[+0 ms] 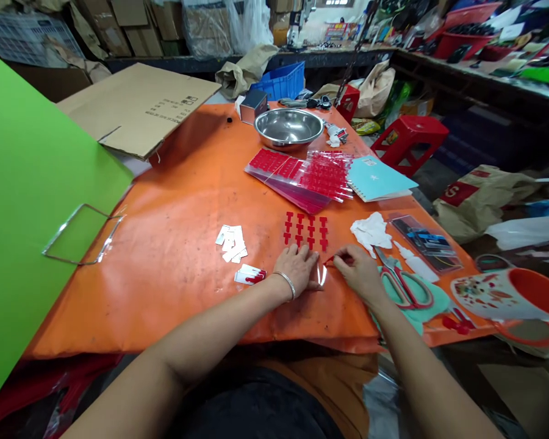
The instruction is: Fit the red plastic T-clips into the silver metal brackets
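My left hand (296, 268) lies with its fingers stretched over the near part of a clear sheet (321, 274), pressing it to the table. On that sheet stand rows of small red T-shaped stickers (311, 229). Just to the right, my right hand (359, 273) pinches a small red piece (329, 260), apparently one of these stickers, near the sheet's edge. Left of my left hand are white cards with red pieces on them (251, 275). Beyond those sits a loose pile of plain white cards (232, 242).
Stacked red sticker sheets (302, 174), a steel bowl (288, 127) and a light blue notebook (379, 178) lie farther back. Scissors (405, 286) rest on a green cloth at right, beside a mug (507, 292). A green board (36, 213) and cardboard (141, 110) stand at left.
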The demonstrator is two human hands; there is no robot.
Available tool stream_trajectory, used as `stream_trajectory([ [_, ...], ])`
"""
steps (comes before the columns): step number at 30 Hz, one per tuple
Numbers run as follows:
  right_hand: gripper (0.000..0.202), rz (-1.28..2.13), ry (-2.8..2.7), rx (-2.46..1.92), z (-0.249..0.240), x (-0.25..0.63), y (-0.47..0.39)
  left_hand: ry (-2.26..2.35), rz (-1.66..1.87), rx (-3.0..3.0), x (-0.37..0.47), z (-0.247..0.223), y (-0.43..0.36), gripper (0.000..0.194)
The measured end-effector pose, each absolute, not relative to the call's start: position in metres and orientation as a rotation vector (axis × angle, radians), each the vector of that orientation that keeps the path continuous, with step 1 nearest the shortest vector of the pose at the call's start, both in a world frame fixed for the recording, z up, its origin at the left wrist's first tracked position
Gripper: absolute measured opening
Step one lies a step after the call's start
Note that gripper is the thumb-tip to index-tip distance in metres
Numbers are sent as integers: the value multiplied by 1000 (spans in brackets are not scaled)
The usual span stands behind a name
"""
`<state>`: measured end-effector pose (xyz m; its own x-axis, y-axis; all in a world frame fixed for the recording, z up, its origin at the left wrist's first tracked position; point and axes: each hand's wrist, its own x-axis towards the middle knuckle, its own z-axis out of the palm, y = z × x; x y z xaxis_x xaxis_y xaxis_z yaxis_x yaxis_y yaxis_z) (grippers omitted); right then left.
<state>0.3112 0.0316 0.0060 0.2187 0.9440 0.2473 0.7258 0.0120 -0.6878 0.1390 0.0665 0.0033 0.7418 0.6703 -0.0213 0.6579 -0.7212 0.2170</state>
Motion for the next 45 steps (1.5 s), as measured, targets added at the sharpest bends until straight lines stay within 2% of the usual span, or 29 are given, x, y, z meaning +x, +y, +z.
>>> stream_trajectory([
  [4,14,584,-1151,-1681,25,307,16,1023,90,2666,140,5,68,83],
  [6,22,713,-1018,-1597,31,300,9,952,140,2578,134,11,73,75],
  [10,31,916,-902,-1490,34,279,-5,1150,281,2322,95,32,97,30],
  [12,32,995,-854,-1462,33,269,-12,1345,259,2275,61,42,115,20],
  [16,33,1097,-805,-1446,29,251,-20,1709,190,2151,-5,45,154,30],
  [20,35,1153,-840,-1428,26,232,-18,1784,112,2079,-34,33,176,45],
  [25,53,1175,-849,-1421,31,215,-14,1710,116,2018,-39,26,185,37],
  [28,45,1208,-895,-1453,31,212,-15,1719,173,1949,-48,33,182,37],
  [31,31,1222,-956,-1467,29,210,-17,1766,275,1878,-60,45,169,37],
  [36,27,1305,-862,-1380,29,203,-22,1475,738,1282,-53,56,117,11],
  [45,25,1231,-803,-1347,31,186,-23,998,779,752,20,26,21,42],
])
